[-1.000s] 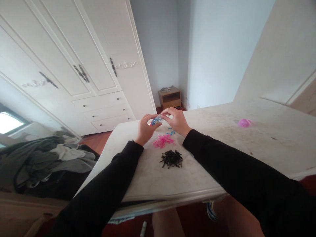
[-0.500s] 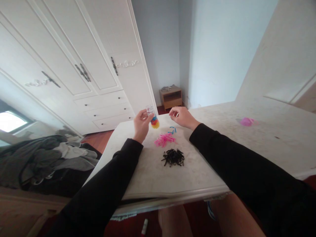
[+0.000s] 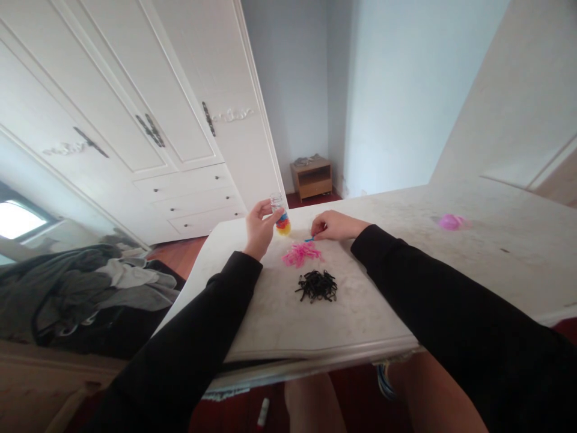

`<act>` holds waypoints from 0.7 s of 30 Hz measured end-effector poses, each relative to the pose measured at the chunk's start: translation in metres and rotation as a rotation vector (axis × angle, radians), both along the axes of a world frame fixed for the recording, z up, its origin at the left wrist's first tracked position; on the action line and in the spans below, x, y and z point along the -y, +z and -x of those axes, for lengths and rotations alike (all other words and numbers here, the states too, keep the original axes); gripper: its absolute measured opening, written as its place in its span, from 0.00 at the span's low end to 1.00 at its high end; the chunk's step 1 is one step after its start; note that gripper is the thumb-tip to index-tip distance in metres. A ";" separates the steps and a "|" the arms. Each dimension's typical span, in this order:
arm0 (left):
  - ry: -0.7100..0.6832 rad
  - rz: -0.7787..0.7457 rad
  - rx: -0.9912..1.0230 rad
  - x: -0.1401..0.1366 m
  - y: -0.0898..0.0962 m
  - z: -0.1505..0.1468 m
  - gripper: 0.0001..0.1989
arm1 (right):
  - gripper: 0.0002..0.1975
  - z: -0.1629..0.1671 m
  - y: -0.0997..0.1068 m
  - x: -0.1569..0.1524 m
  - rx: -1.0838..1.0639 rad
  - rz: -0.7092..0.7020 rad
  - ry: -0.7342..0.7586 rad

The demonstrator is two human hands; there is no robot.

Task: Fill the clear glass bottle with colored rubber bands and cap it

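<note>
My left hand [image 3: 260,230] is closed around a small clear bottle [image 3: 282,220], held upright with its mouth up. Inside it, small bands lie in layers: yellow at the bottom, then red, then blue. Fingers pinched, my right hand [image 3: 336,226] is down at the tabletop on a blue rubber band [image 3: 309,240]; its fingertips partly cover the blue bands there. Just nearer to me lies a loose heap of pink rubber bands [image 3: 301,255]. Closer still is a pile of black rubber bands [image 3: 317,285].
The white table [image 3: 360,316] has its near edge in front of my legs. A pink-purple bundle [image 3: 451,222] lies far right on it. Clothes [image 3: 130,279] are heaped at left, by a white wardrobe [image 3: 180,72]. A small wooden nightstand [image 3: 315,189] stands in the corner.
My right hand has come down from above the table onto the blue bands, its fingers closing there. The left hand still holds the bottle, nearly unmoved.
</note>
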State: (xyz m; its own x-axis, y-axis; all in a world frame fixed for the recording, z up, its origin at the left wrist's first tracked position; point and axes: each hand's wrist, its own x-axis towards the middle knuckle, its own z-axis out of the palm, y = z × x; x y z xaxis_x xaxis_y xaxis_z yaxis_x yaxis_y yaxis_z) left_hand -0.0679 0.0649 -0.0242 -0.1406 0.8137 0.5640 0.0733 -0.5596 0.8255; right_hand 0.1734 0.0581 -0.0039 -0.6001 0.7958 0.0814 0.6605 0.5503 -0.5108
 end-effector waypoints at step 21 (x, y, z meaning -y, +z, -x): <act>0.037 -0.014 -0.088 -0.001 -0.001 0.000 0.19 | 0.08 -0.014 0.003 -0.007 0.043 -0.196 -0.127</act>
